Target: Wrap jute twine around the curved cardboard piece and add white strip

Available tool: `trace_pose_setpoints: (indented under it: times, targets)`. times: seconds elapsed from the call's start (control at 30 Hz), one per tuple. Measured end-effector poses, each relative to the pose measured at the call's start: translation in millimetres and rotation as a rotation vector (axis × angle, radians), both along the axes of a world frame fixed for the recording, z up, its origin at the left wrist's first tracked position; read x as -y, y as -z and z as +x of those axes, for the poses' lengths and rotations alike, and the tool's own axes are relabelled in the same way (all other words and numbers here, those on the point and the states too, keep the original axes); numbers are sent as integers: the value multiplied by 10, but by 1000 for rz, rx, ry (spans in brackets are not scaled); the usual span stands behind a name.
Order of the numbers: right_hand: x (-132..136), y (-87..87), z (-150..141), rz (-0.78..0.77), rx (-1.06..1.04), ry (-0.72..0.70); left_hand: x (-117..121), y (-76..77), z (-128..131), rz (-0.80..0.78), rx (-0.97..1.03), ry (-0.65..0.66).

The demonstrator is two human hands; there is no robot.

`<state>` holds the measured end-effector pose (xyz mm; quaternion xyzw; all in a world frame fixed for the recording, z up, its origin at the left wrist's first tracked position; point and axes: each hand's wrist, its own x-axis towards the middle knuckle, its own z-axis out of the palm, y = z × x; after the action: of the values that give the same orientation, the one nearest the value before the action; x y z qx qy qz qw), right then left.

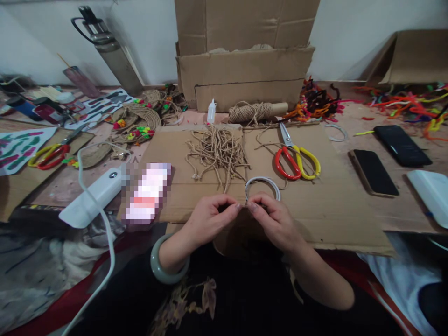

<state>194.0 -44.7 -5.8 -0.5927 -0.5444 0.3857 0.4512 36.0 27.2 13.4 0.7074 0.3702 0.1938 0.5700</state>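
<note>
In front of my body, my left hand point(213, 217) and my right hand point(273, 219) meet fingertip to fingertip, both closed in a pinch. A thin brown bit of jute twine shows between the fingertips, mostly covered by them. A white ring point(278, 189) rises behind my right fingers, its lower part hidden by that hand. Just beyond lies a heap of cut jute twine pieces point(222, 151) on the cardboard sheet point(336, 205). Scissors point(289, 151) with one red and one yellow handle lie open to the right of the heap.
Behind the heap are a roll of twine point(250, 112) and a small glue bottle point(211, 112). A lit phone point(149, 193) and a white device point(94, 198) with a cable lie left. Two dark phones point(374, 172) lie right. A tall bottle point(117, 63) stands back left.
</note>
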Motion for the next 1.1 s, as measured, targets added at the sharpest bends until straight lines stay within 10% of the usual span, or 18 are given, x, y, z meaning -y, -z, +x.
trace_pose_setpoints:
  times: [0.53,1.1]
  targets:
    - [-28,135,132,41,-418,212,-4,102,-147,-107,104,-68]
    - [-8,105,126,15,-378,255,11,53,-140,-56,77,-104]
